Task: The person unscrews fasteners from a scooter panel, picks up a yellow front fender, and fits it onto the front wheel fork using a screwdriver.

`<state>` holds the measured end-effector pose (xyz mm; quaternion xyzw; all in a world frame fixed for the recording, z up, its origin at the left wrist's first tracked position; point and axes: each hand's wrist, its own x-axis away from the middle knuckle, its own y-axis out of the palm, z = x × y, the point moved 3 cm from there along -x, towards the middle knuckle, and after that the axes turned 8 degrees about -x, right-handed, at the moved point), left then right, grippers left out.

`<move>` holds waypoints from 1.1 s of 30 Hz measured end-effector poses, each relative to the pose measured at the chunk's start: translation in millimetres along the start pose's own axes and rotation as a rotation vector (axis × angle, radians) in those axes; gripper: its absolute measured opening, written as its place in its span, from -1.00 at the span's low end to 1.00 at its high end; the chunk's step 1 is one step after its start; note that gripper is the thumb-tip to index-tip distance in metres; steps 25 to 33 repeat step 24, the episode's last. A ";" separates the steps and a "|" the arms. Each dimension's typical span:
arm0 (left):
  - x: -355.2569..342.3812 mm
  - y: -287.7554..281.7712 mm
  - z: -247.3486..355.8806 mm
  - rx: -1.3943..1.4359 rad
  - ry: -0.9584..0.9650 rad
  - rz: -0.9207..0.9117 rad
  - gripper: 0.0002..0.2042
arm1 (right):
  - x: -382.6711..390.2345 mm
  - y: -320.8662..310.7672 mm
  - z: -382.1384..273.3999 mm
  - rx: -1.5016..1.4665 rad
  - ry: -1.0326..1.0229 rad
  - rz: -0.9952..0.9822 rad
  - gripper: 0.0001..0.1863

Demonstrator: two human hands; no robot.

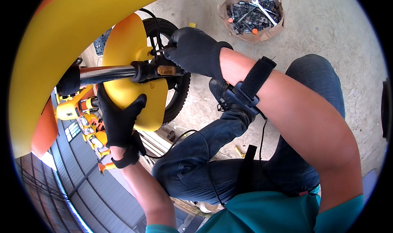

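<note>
My left hand, in a black glove, holds the near left edge of a motorbike's yellow front fender. Its thumb lies spread on the fender's surface, and its other fingers go partly out of sight behind the edge. My right hand, gloved in black too, is closed round a thin metal tool shaft that points at the fender's mount beside the wheel. The tool's handle is hidden in my fist. Between my hands runs a chrome fork tube with an amber reflector at its lower end.
The black front tyre stands beyond the fender. Large yellow bodywork crosses the upper left. On the concrete floor sits an open bag of dark bolts, with a wrench on top. Cables run from bands on my wrists.
</note>
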<state>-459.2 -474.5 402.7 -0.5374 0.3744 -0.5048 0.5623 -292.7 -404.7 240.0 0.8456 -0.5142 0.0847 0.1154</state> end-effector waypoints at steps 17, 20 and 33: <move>4.6 0.1 -4.8 0.153 -0.087 -0.056 -0.11 | -3.0 7.5 -0.2 -0.003 0.039 -0.019 -0.58; 4.5 0.0 -6.0 0.137 -0.084 -0.057 -0.09 | -2.2 7.1 0.2 -0.019 0.046 -0.024 -0.58; 4.6 0.8 -9.7 0.158 -0.102 -0.061 -0.08 | -1.1 6.8 -3.3 0.070 0.008 -0.010 -0.59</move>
